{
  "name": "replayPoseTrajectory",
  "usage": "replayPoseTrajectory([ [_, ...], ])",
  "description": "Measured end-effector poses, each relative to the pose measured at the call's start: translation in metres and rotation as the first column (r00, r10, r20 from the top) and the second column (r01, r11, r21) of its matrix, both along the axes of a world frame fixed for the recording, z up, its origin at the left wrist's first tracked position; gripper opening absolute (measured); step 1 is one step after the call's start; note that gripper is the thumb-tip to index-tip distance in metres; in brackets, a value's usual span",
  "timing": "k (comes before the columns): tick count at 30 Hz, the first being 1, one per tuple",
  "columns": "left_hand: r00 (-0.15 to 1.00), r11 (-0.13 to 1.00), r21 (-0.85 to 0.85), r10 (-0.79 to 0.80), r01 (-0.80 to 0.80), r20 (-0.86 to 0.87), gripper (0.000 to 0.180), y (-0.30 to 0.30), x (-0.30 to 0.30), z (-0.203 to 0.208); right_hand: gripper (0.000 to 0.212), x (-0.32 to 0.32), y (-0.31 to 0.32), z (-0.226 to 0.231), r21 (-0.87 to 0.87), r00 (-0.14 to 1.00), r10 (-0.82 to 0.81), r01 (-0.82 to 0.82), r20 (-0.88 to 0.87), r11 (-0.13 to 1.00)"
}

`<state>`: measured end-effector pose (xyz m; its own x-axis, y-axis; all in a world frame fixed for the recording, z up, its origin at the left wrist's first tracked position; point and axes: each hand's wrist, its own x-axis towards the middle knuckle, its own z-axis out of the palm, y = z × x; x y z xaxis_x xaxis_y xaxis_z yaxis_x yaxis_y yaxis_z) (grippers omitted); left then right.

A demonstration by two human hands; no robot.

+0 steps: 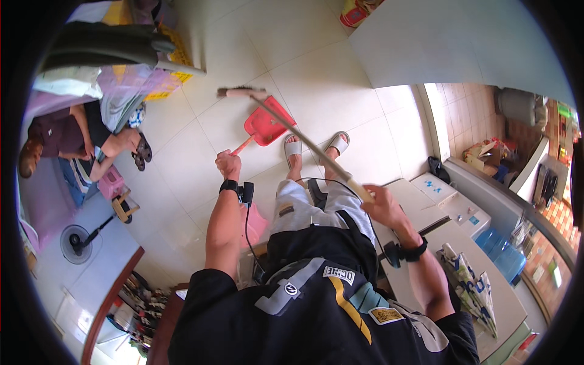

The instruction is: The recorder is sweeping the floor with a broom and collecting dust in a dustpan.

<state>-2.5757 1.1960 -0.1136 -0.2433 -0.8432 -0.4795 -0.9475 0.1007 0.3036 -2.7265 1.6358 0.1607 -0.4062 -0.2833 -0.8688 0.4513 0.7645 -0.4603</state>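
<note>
My left hand [229, 165] is closed around the handle of a red dustpan [266, 124], whose pan lies at the floor just ahead of my feet. In my right hand [384, 207] I grip the pale upper end of a long broom [304, 141]. Its stick slants forward and to the left, passing over the dustpan's right edge. The broom head [238, 92], with dark bristles at its left end, is beyond the pan. Whether the bristles touch the floor I cannot tell. Any sweepings in the pan are too small to make out.
Seated people [67, 137] are at the left, near a pink stool [111, 182] and a fan [76, 244]. A white cabinet [435, 188], a folded patterned umbrella [468, 286] and a blue water bottle [500, 250] stand at the right. Pale floor tiles [310, 67] stretch ahead.
</note>
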Motion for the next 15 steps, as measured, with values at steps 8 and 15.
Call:
replayPoseTrajectory([
  [8,0.978,0.989,0.037,0.148,-0.144,-0.148,0.014,0.017,0.115,0.03,0.029,-0.155,-0.11,-0.103,0.179,0.737,0.391,-0.353,-0.551,0.918],
  [15,0.966,0.97,-0.022,0.24,-0.243,-0.096,0.013,0.031,0.151,-0.027,0.026,-0.173,-0.139,-0.175,0.404,0.642,0.608,-0.456,-0.468,0.793],
])
